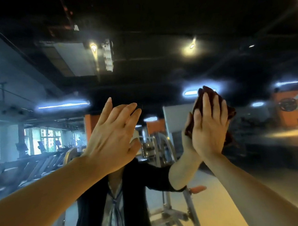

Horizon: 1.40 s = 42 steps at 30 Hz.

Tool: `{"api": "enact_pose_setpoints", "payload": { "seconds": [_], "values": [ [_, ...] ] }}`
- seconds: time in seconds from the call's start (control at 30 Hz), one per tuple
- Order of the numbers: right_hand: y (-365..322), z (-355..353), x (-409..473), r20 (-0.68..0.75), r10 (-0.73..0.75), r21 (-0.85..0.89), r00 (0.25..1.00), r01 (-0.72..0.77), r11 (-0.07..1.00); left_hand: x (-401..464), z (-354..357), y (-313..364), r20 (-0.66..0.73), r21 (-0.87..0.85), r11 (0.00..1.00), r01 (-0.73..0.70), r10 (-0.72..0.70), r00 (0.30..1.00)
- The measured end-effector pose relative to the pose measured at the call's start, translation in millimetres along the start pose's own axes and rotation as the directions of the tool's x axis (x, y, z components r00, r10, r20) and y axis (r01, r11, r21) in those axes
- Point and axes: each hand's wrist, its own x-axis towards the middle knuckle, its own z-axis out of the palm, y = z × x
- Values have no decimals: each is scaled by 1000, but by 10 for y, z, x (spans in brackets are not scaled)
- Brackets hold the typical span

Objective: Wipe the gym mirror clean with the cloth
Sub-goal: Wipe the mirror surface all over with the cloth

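The gym mirror (159, 67) fills the whole view and reflects a dark ceiling, lamps and machines. My right hand (210, 126) is raised at centre right with straight fingers, pressing a dark red cloth (231, 112) flat against the glass. The cloth shows above my fingertips and past the right side of my hand. My left hand (112, 133) is raised at centre with fingers straight and together, holding nothing; whether it touches the glass I cannot tell. My own reflection in dark clothes stands behind both forearms.
Reflected in the glass are a row of treadmills (33, 166) by windows at left, a steel weight machine (158, 147) at centre, and orange walls (290, 112) with another machine at right. A mirror seam (238, 175) runs diagonally at lower right.
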Motion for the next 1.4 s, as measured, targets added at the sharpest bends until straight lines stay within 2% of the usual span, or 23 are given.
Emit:
{"api": "enact_pose_setpoints", "payload": {
  "seconds": [0.27, 0.5, 0.7, 0.87, 1.1, 1.2, 1.3, 1.33, 1.4],
  "values": [
    [-1031, 170, 121, 23, -220, 22, 975, 219, 975, -208, -151, -436, -49, 20, 995, 95, -94, 994],
    [-1895, 249, 216, 42, -228, -9, 973, 229, 973, -608, -399, -1261, -12, 91, 973, 211, -211, 977],
    [-3009, 337, 137, 71, -303, -5, 950, 304, 953, -1068, -644, -1976, -95, 86, 947, 309, -301, 949],
    [-3980, 472, -118, 75, -370, -3, 926, 371, 929, -1636, -841, -2528, -98, 105, 913, 393, -384, 918],
    [-4964, 617, -664, 34, -485, 24, 874, 485, 874, -2184, -949, -3056, -83, 168, 891, 423, -415, 906],
    [-5076, 626, -912, 62, -618, 61, 784, 615, 786, -2216, -927, -3083, -121, 149, 901, 408, -393, 912],
    [-4769, 573, -853, 61, -700, 84, 712, 695, 714, -2137, -871, -3078, -134, 111, 918, 380, -365, 921],
    [-4599, 555, -797, 49, -679, 66, 732, 676, 734, -2080, -847, -3069, -136, 99, 927, 361, -347, 928],
    [-4220, 516, -654, 13, -541, 33, 841, 540, 841, -1926, -800, -3017, -137, 86, 947, 308, -295, 946]
  ]
}}
